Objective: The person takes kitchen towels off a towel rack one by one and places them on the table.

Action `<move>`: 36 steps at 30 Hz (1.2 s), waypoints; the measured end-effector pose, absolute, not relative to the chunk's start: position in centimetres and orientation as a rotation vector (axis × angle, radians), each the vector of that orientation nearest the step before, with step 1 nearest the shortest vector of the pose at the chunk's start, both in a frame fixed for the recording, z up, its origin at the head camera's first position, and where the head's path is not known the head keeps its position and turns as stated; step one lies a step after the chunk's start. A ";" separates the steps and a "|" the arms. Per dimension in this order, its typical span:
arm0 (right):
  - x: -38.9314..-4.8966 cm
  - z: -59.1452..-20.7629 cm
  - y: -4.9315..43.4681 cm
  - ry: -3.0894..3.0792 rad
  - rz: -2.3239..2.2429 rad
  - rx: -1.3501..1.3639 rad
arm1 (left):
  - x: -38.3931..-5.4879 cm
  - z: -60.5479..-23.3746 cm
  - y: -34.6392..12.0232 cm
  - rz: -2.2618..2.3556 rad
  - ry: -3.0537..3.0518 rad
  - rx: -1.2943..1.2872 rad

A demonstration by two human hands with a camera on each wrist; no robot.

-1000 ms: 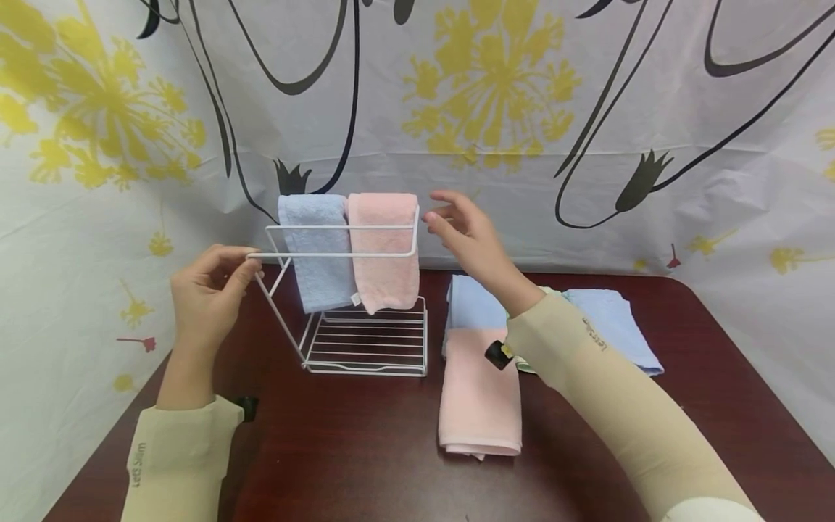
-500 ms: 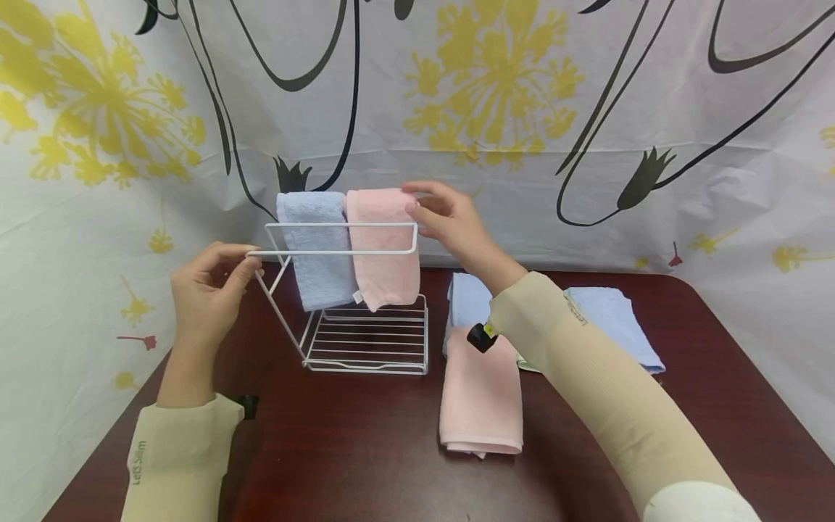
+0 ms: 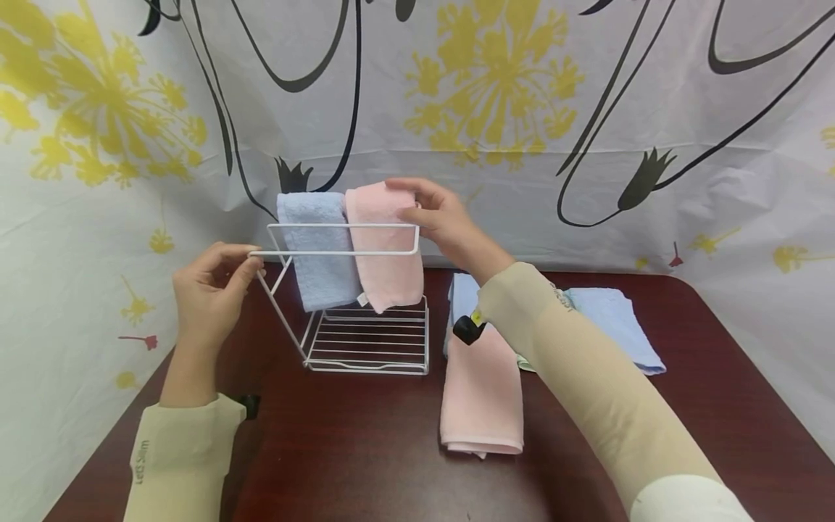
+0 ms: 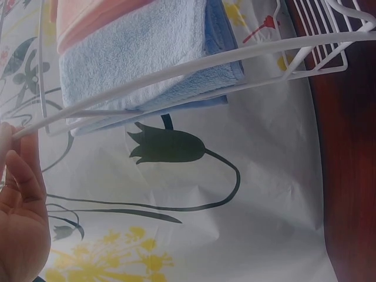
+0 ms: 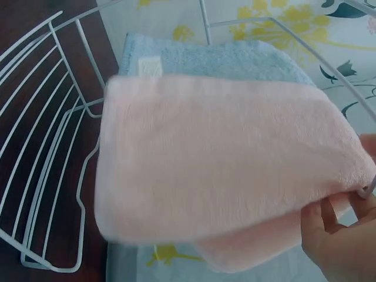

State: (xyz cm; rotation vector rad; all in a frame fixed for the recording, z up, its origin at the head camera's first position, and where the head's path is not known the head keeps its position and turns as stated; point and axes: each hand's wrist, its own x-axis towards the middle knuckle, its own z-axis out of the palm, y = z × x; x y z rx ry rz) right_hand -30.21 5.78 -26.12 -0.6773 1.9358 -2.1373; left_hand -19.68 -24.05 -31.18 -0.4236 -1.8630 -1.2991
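Observation:
A white wire rack (image 3: 365, 373) stands on the table, its upper bars rising toward the back. Over a back bar hang a blue towel (image 3: 320, 279) and, to its right, a pink towel (image 3: 388, 279). My left hand (image 3: 210, 290) pinches the rack's upper front left corner between thumb and fingers. With thumb in front and fingers behind, my right hand (image 3: 443, 217) pinches the pink towel's upper right edge. The right wrist view has the pink towel (image 5: 229, 158) filling the middle, partly covering the blue towel (image 5: 217, 59).
Right of the rack lie a folded pink towel (image 3: 483, 406), a folded blue towel (image 3: 462, 293) behind it, and another blue towel (image 3: 613, 326) farther right. My right sleeve hides part of this group. A patterned curtain (image 3: 496, 217) hangs behind the table (image 3: 352, 449).
My right hand has moved left from beside the rack and taken hold of the pink towel. The towel's top has lifted slightly and its lower end shifted right. The left hand stays on the rack.

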 end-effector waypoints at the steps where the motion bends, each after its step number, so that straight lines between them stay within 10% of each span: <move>1: -30.3 -26.1 5.7 1.943 -2.159 -0.693 | -19.7 -31.2 -24.0 -1.297 -1.862 -0.426; 36: -29.7 -26.4 5.1 2.166 -2.336 -0.884 | -19.8 -31.3 -24.0 -1.310 -1.817 -0.448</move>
